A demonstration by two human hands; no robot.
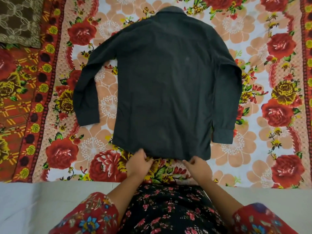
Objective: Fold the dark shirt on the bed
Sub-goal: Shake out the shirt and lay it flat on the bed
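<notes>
The dark shirt (pixel 168 85) lies flat and back side up on the flowered bedsheet (pixel 270 68), collar at the far end, hem toward me. Its left sleeve (pixel 87 92) angles down beside the body with a gap of sheet showing; its right sleeve (pixel 226 102) lies along the right edge, cuff near the hem. My left hand (pixel 138 163) pinches the hem left of centre. My right hand (pixel 196 167) pinches the hem right of centre. Both hands rest at the near edge of the shirt.
A brown patterned pillow (pixel 18 19) sits at the far left corner of the bed. The sheet's red border (pixel 22 115) runs down the left side. The near edge of the bed (pixel 50 182) lies just in front of my body.
</notes>
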